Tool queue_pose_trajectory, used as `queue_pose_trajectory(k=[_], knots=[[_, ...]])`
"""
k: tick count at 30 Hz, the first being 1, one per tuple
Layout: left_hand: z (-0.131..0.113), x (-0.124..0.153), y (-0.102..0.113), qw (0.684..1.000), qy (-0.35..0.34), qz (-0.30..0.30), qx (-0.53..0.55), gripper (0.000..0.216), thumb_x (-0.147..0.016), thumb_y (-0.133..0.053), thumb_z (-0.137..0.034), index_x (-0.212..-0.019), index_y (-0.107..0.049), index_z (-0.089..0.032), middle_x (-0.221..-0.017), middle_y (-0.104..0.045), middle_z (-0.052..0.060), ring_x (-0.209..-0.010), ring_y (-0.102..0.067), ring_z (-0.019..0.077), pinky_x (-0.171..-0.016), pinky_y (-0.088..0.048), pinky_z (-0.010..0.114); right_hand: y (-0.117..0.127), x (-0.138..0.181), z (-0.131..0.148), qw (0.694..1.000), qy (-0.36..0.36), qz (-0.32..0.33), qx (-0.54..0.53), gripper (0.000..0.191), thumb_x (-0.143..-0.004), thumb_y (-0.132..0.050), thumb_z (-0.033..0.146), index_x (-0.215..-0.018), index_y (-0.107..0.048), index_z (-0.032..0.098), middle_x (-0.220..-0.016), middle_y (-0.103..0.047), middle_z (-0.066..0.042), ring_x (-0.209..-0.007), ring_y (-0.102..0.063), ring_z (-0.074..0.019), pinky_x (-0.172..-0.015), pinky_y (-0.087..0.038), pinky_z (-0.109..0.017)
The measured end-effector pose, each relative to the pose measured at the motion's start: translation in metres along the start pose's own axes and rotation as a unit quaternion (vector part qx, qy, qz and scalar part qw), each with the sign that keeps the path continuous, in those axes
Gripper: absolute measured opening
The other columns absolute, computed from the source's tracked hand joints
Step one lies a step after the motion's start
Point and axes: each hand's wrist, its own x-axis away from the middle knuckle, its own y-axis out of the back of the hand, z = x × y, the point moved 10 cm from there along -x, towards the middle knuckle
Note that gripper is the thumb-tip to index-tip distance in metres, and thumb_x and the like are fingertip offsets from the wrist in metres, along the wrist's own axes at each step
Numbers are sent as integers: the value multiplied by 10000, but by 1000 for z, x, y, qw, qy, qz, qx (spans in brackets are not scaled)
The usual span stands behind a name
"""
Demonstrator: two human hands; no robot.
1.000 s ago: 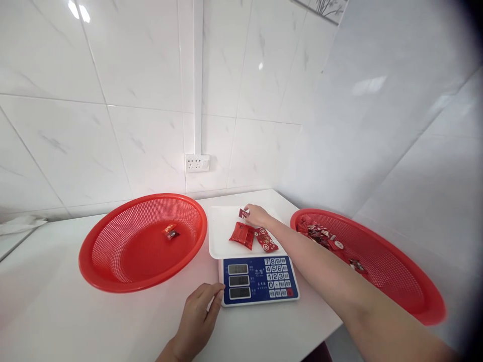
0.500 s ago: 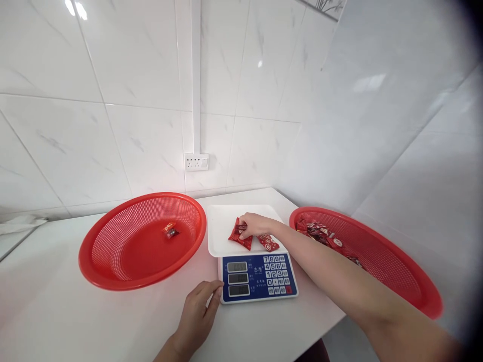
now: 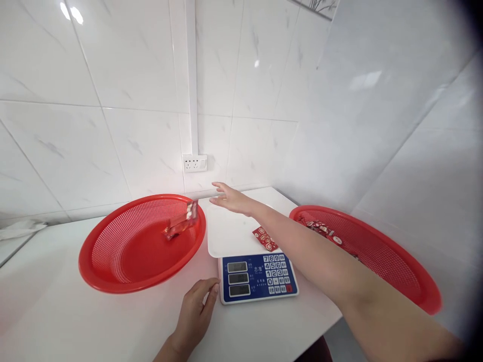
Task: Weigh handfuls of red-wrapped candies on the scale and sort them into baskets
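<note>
My right hand (image 3: 231,198) hovers open above the far left corner of the scale's white pan (image 3: 230,236), fingers stretched toward the left red basket (image 3: 113,271). A red candy packet (image 3: 183,223) is in the air over that basket, blurred, free of my hand. One red packet (image 3: 265,238) lies on the pan near my forearm. My left hand (image 3: 195,314) rests on the white table beside the blue scale panel (image 3: 257,277), fingers loosely curled and holding nothing.
The right red basket (image 3: 396,281) holds several red candy packets (image 3: 324,232). A wall socket (image 3: 195,162) sits on the tiled wall behind. The table's front edge runs under my right forearm.
My right hand picked the packets off the pan, swung left and opened; a packet now flies over the left basket. One packet stays on the pan. My left hand has barely shifted.
</note>
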Motion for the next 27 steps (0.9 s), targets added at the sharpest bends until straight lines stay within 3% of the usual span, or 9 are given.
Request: queue_pose_trajectory(k=[3, 6, 8, 11, 16, 19, 21, 23, 27], knots=[[2, 0, -1, 1000, 4, 2, 2, 210, -897, -429, -290, -935, -620, -212, -768, -686, 32, -688, -645, 136, -602, -529, 211, 5, 28, -29, 979, -32, 37, 197, 564, -795, -586, 374, -1311, -420, 219, -1357, -453, -119, -1194, -460, -263, -960, -362, -375], [5, 1, -7, 1000, 9, 16, 11, 218, -899, -423, -300, -934, -620, -214, -797, -690, 45, -717, -646, 147, -631, -534, 230, 16, 67, -83, 924, -142, 73, 349, 531, -750, -619, 384, -1241, -509, 217, -1190, -586, -142, -1090, -536, -324, -854, -409, -400], [7, 2, -10, 999, 15, 23, 16, 227, -902, -415, -306, -935, -619, -212, -806, -689, 54, -731, -645, 154, -646, -534, 240, 20, 90, -106, 900, -193, 83, 382, 557, -735, -619, 380, -1255, -494, 225, -1125, -617, -144, -1020, -572, -334, -759, -426, -381], [9, 3, -11, 999, 23, 25, 20, 227, -900, -417, -309, -928, -620, -212, -805, -685, 50, -731, -645, 151, -643, -531, 232, 16, 108, -117, 898, -205, 92, 378, 600, -710, -627, 301, -1280, -452, 234, -1113, -614, -139, -981, -583, -324, -711, -407, -349], [6, 2, -9, 999, 20, 21, 18, 210, -899, -422, -291, -924, -618, -220, -772, -676, 30, -714, -637, 139, -641, -522, 223, 16, 93, -100, 917, -181, 49, 353, 395, -748, -518, 124, -1134, -519, 209, -1020, -628, -118, -845, -614, -262, -652, -403, -312], [5, 2, -9, 999, 19, 24, 14, 225, -906, -408, -297, -931, -615, -212, -765, -671, 35, -708, -632, 144, -635, -520, 235, 14, 68, -78, 962, -160, 5, 220, 327, -805, -494, 160, -1130, -504, 200, -947, -651, -87, -817, -619, -218, -664, -444, -298], [6, 2, -7, 999, 21, 22, 11, 230, -906, -407, -300, -933, -615, -207, -761, -671, 38, -701, -632, 144, -619, -519, 233, 6, 50, -53, 992, -110, -17, 52, 399, -855, -482, 247, -1246, -414, 211, -1037, -634, -84, -885, -619, -189, -730, -479, -297], [7, 2, -5, 1000, 23, 18, 9, 224, -904, -413, -294, -934, -617, -205, -768, -675, 36, -702, -636, 140, -606, -517, 222, 0, 37, -25, 993, -53, -24, -102, 522, -889, -451, 337, -1363, -259, 233, -1223, -544, -102, -1016, -587, -169, -819, -490, -306], [12, 0, 0, 999, 31, 6, 8, 217, -898, -424, -291, -926, -621, -202, -784, -681, 34, -712, -642, 137, -600, -516, 212, 1, 39, -2, 992, -18, -19, -124, 650, -865, -501, 406, -1412, -175, 274, -1407, -360, -121, -1185, -479, -194, -923, -455, -375]])
